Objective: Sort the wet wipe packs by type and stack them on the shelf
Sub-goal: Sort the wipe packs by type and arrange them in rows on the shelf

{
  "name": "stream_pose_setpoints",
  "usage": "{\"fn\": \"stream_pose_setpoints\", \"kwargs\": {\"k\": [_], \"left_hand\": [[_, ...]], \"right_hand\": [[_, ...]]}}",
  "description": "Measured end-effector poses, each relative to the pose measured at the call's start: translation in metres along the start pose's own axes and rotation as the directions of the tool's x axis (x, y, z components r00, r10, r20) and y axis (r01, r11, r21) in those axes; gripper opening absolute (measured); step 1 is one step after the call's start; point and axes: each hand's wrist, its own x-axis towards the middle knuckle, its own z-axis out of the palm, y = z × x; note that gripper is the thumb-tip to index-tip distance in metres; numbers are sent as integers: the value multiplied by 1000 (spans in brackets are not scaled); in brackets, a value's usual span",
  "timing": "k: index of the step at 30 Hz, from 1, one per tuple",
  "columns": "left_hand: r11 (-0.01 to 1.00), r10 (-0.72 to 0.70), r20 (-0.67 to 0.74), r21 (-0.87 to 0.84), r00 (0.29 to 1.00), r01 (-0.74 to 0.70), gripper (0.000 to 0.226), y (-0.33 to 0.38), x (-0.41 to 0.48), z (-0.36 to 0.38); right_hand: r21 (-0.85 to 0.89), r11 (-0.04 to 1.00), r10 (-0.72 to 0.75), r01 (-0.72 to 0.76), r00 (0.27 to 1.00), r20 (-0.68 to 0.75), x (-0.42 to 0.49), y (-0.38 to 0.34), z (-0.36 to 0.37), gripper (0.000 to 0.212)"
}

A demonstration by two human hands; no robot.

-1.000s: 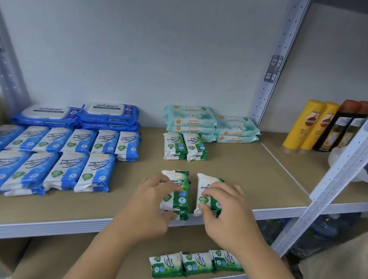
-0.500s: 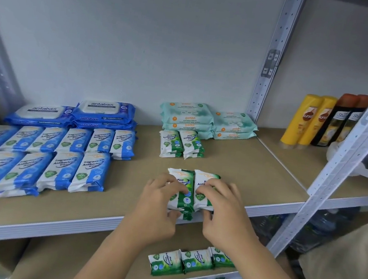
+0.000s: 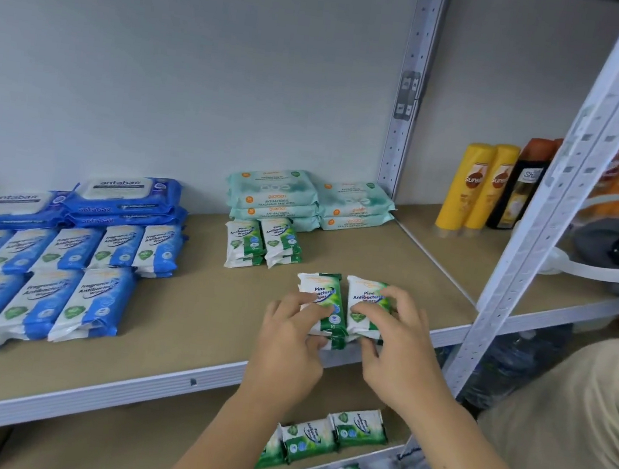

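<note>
left hand [image 3: 287,343] pinching left pine pack [image 3: 325,299], right hand [image 3: 398,354] pinching right pine pack [image 3: 364,298], packs touching, just ahead of palms

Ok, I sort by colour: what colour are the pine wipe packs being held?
Green and white plastic packs, head view.

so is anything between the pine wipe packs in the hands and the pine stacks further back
Nothing visible: only bare shelf board lies between the held pine wipe packs and the pine stacks behind them.
</note>
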Motion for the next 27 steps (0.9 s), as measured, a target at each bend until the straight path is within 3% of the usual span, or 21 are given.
{"fn": "stream_pose_setpoints", "kwargs": {"k": [10,14,27], "left_hand": [[987,79,35,139,996,-83,45,-11,47,29],[940,134,9,315,991,-130,40,-24,74,37],[811,67,13,581,998,-62,40,-55,131,47]], "right_hand": [[78,996,40,-38,999,-23,30,32,9,51],[84,996,48,-43,997,-55,45,38,19,51],[83,996,-5,14,994,-110,95,61,45,49]]}}
